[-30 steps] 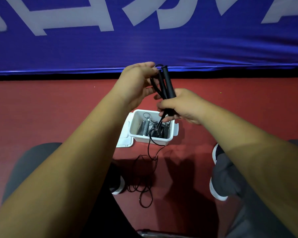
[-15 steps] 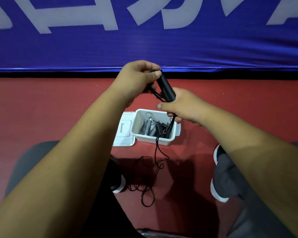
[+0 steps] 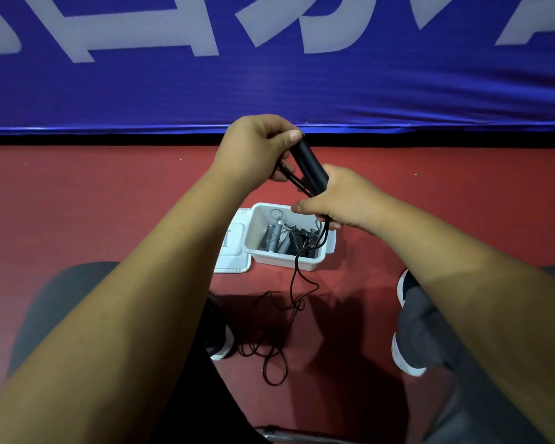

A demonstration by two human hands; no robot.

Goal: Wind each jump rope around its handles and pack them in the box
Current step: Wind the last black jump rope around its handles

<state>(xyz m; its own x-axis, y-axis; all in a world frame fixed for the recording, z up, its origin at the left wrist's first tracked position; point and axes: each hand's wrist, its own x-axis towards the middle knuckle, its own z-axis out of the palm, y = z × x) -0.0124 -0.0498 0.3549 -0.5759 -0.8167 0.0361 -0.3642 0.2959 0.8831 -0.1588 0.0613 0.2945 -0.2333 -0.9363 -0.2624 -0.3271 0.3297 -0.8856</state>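
Handles (image 3: 309, 165) of the black jump rope are held as a pair, side by side, at the centre of the frame and clear of the floor. Their long axis slants from upper left to lower right. Left hand (image 3: 253, 152) has its grip clamped round the upper end, thumb laid across the top. A short loop of cord shows between its fingers and the handles. Right hand (image 3: 343, 200) has its grip clamped round the lower end, fingers curled under. Only a short length of black shaft shows between the two hands. Rope (image 3: 293, 274) leaves the bundle below the right hand, drops across the open white box (image 3: 279, 262) and over its near wall, and ends in loose coils on the red floor (image 3: 109, 203) at lower centre. Unwound cord therefore lies down-frame from the grip, nearer the right hand, and roughly in line with the handles' lower end rather than across them. Judgement: winding is at an early stage, with most of the cord on the floor. The next turn calls for the slack to be brought up and laid crosswise to the long axis. Risk noted: the hanging cord passes just over the coiled items (image 3: 297, 241) already in the box and may snag them. Lid (image 3: 233, 251) lies open at the box's left side, touching it.
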